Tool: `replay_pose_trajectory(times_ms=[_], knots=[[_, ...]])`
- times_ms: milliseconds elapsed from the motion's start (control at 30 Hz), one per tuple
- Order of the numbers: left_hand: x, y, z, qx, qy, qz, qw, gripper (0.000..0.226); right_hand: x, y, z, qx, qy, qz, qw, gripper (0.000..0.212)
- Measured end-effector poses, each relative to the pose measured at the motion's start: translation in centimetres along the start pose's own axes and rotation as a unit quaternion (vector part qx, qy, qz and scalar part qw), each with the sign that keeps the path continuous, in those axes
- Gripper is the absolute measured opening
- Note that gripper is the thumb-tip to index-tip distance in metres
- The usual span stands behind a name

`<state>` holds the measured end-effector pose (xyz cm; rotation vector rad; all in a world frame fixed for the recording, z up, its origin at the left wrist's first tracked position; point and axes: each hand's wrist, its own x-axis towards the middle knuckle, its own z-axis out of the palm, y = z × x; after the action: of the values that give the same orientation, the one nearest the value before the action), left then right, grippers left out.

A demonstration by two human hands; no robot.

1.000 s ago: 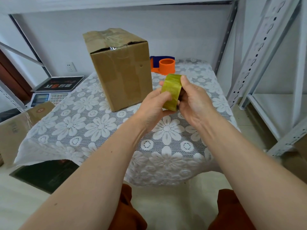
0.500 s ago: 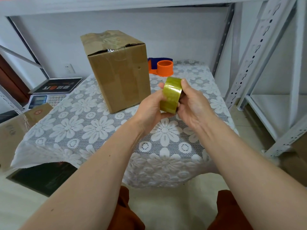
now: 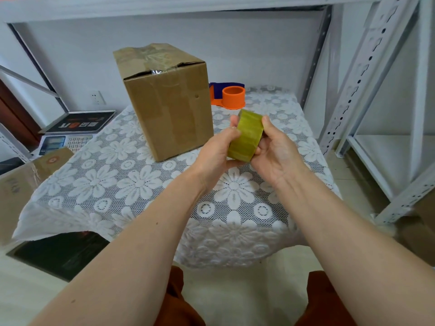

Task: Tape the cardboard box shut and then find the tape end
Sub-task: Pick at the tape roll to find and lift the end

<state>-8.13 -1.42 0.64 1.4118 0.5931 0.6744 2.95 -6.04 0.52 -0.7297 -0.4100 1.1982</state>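
A: Where is the yellowish translucent tape roll?
B: Gripped between left hand and right hand, above the lace-covered table.
A: The brown cardboard box?
B: Stood upright behind; its contents cannot be seen.

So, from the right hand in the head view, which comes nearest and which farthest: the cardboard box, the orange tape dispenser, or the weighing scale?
1. Orange tape dispenser: just beyond the right hand, at the table's back.
2. Cardboard box: to the left, past the left hand.
3. Weighing scale: far left, off the table.
The first two are fairly close to call.
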Motion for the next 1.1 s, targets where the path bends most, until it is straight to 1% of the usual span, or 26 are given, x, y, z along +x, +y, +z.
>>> replay_pose_trajectory(times_ms=[133,300,433,467,567,700,900,1033,1100], knots=[[0.03,-0.10,0.43,0.020,0.026,-0.005,0.999,0.035,0.03,0.29,0.03,0.009,0.009,0.004,1.000,0.040],[-0.06,0.00,0.48,0.009,0.019,0.003,1.000,0.032,0.11,0.37,0.07,0.009,0.012,-0.005,1.000,0.041],[-0.07,0.01,0.35,0.008,0.012,0.009,1.000,0.042,0.05,0.42,0.19,0.008,0.010,-0.007,1.000,0.041],[-0.08,0.04,0.33,0.007,0.013,0.010,1.000,0.041,0.03,0.41,0.23,0.011,0.009,-0.009,1.000,0.041],[-0.04,-0.01,0.34,-0.013,0.023,0.002,1.000,0.028,-0.05,0.34,0.27,0.025,0.003,-0.006,1.000,0.039],[0.09,-0.40,0.48,0.008,0.025,0.008,1.000,0.034,-0.23,0.30,0.24,0.019,0.003,-0.007,1.000,0.040],[-0.04,-0.36,0.70,0.002,0.024,0.006,1.000,0.031,-0.28,0.28,0.12,0.008,0.007,-0.007,1.000,0.041],[0.17,-0.35,0.62,0.000,0.030,-0.005,1.000,0.041,-0.27,0.39,0.24,0.012,0.010,-0.012,1.000,0.038],[0.24,-0.30,0.54,0.005,0.032,-0.001,0.999,0.043,-0.14,0.44,0.25,0.013,0.011,-0.014,1.000,0.039]])
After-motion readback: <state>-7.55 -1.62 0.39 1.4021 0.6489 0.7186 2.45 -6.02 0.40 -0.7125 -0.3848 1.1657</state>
